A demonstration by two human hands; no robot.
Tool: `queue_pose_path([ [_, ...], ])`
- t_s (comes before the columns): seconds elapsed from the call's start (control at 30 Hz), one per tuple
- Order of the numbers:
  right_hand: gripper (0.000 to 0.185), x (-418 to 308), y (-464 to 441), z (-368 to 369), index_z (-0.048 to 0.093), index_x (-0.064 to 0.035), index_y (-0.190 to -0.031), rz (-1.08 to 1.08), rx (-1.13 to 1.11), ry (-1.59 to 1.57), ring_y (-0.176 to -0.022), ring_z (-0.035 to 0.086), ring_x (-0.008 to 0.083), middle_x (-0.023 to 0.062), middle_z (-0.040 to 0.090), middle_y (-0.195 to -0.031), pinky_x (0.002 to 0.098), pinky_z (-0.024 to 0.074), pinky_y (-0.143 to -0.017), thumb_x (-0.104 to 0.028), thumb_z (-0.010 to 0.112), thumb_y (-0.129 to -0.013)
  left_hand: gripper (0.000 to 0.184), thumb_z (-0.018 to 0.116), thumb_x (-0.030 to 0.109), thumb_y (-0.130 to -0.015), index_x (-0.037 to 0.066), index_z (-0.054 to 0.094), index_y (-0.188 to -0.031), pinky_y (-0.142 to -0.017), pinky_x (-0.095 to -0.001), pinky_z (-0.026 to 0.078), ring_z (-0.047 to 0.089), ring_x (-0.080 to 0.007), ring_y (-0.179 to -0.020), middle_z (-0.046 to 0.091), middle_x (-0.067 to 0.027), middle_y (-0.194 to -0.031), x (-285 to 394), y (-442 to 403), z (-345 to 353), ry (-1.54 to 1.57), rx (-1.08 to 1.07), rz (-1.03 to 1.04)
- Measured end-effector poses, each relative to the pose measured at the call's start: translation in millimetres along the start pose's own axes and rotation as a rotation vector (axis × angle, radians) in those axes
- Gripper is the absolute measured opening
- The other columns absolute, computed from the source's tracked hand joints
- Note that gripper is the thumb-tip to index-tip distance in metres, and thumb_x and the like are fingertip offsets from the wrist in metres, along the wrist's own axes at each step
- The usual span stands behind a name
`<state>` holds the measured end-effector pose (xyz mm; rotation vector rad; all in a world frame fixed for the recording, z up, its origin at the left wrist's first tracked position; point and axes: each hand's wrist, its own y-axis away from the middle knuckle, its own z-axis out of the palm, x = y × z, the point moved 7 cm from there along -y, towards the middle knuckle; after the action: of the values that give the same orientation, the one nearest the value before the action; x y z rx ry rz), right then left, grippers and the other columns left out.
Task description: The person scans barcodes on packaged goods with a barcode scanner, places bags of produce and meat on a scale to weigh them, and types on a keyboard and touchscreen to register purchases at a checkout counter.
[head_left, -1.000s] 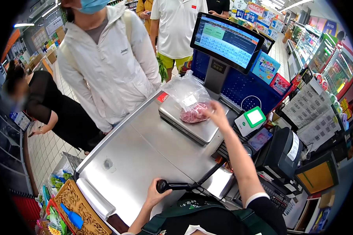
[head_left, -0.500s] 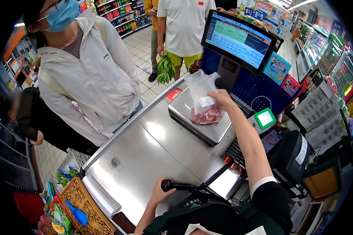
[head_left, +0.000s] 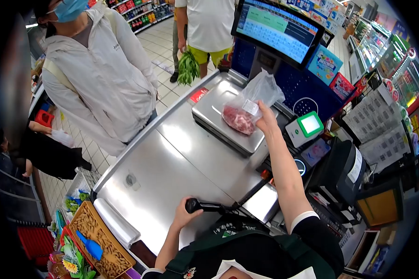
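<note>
My right hand (head_left: 267, 119) grips a clear plastic bag of raw meat (head_left: 239, 119) by its side, near a white label (head_left: 250, 107). The bag leans over the steel weighing scale (head_left: 213, 103), its loose top pointing away to the right. Whether its underside touches the plate is hard to tell. Lower down, my left hand (head_left: 185, 215) is closed around a black handheld scanner (head_left: 207, 206) just over the steel counter (head_left: 172, 174), close to my body.
Behind the scale stands a monitor (head_left: 278, 30). A green-framed payment device (head_left: 307, 124) and a black printer (head_left: 337, 174) are at the right. A plastic roll (head_left: 116, 222) and a peanut crate (head_left: 102, 239) sit at the left. Across the counter stands a masked person (head_left: 102, 74).
My right hand has turned the bag, so its top now tips to the right and the meat sits farther up and left. The camera view has shifted slightly. My left hand keeps the scanner.
</note>
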<state>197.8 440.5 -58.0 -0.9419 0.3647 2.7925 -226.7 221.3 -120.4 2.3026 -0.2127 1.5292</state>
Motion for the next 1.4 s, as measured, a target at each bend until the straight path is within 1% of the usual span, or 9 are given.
queue_pose_path([
  [0.07, 0.027, 2, 5, 2, 0.058, -0.0001, -0.104, 0.023, 0.061, -0.007, -0.099, 0.060, 0.0293, 0.0140, 0.063, -0.105, 0.0456, 0.0458, -0.095, -0.026, 0.052, -0.097, 0.064, 0.085, 0.033, -0.064, 0.005, 0.053, -0.112, -0.085, -0.0351, 0.047, 0.060, -0.0233, -0.094, 0.062, -0.0106, -0.099, 4, 0, 0, 0.007, -0.004, -0.014],
  [0.13, 0.028, 1, 14, 2, 0.057, 0.0005, -0.106, -0.013, 0.202, -0.037, -0.101, 0.060, 0.0296, 0.0148, 0.063, -0.106, 0.0458, 0.0446, -0.097, -0.025, 0.051, -0.097, 0.063, 0.085, 0.031, -0.064, 0.005, 0.053, -0.111, -0.085, -0.0349, 0.047, 0.060, -0.0231, -0.094, 0.062, -0.0104, -0.099, 8, 2, -1, 0.005, -0.017, -0.029],
  [0.17, 0.027, 3, 11, -2, 0.056, 0.0005, -0.108, -0.001, 0.177, -0.055, -0.104, 0.059, 0.0300, 0.0160, 0.062, -0.109, 0.0463, 0.0432, -0.098, -0.024, 0.052, -0.097, 0.061, 0.085, 0.030, -0.064, 0.005, 0.053, -0.110, -0.085, -0.0346, 0.047, 0.060, -0.0228, -0.094, 0.062, -0.0097, -0.098, 7, 1, -1, 0.014, -0.009, -0.010],
  [0.27, 0.028, 7, 8, -12, 0.056, 0.0003, -0.109, 0.024, 0.196, -0.106, -0.107, 0.058, 0.0308, 0.0169, 0.061, -0.112, 0.0475, 0.0415, -0.100, -0.024, 0.053, -0.096, 0.061, 0.085, 0.030, -0.064, 0.006, 0.053, -0.110, -0.085, -0.0344, 0.047, 0.060, -0.0226, -0.094, 0.061, -0.0091, -0.099, 7, 1, -1, 0.024, -0.003, -0.022],
  [0.47, 0.028, 8, 21, -10, 0.056, -0.0006, -0.109, -0.007, 0.268, -0.137, -0.109, 0.057, 0.0306, 0.0152, 0.061, -0.115, 0.0487, 0.0398, -0.102, -0.026, 0.052, -0.096, 0.061, 0.084, 0.031, -0.064, 0.006, 0.053, -0.111, -0.085, -0.0336, 0.047, 0.059, -0.0217, -0.093, 0.061, -0.0079, -0.098, 9, 0, -1, 0.034, -0.012, -0.022],
  [0.57, 0.028, 8, 19, -15, 0.056, -0.0011, -0.109, -0.031, 0.227, -0.114, -0.109, 0.057, 0.0301, 0.0142, 0.061, -0.115, 0.0487, 0.0400, -0.101, -0.026, 0.052, -0.096, 0.062, 0.084, 0.031, -0.064, 0.006, 0.053, -0.111, -0.086, -0.0338, 0.047, 0.059, -0.0220, -0.094, 0.061, -0.0081, -0.099, 11, 0, -1, 0.032, -0.036, -0.059],
  [0.67, 0.028, 8, 20, -17, 0.057, -0.0015, -0.109, -0.042, 0.237, -0.148, -0.108, 0.057, 0.0301, 0.0139, 0.061, -0.115, 0.0483, 0.0405, -0.101, -0.026, 0.052, -0.096, 0.062, 0.084, 0.030, -0.064, 0.006, 0.053, -0.111, -0.086, -0.0342, 0.047, 0.059, -0.0225, -0.095, 0.061, -0.0085, -0.100, 9, 0, -1, 0.031, -0.024, -0.090],
  [1.07, 0.025, 9, 19, -23, 0.059, -0.0019, -0.105, -0.059, 0.249, -0.170, -0.103, 0.061, 0.0273, 0.0118, 0.064, -0.109, 0.0454, 0.0450, -0.097, -0.024, 0.051, -0.097, 0.060, 0.084, 0.029, -0.064, 0.007, 0.053, -0.111, -0.086, -0.0338, 0.047, 0.059, -0.0224, -0.095, 0.061, -0.0082, -0.100, 12, -1, -2, 0.012, -0.030, -0.103],
  [1.4, 0.027, 12, 14, -27, 0.057, -0.0008, -0.110, -0.043, 0.247, -0.203, -0.107, 0.059, 0.0280, 0.0127, 0.063, -0.112, 0.0459, 0.0416, -0.101, -0.024, 0.051, -0.097, 0.061, 0.084, 0.029, -0.064, 0.007, 0.053, -0.111, -0.085, -0.0330, 0.047, 0.059, -0.0212, -0.095, 0.061, -0.0076, -0.100, 11, -1, -1, 0.036, -0.026, -0.106],
])
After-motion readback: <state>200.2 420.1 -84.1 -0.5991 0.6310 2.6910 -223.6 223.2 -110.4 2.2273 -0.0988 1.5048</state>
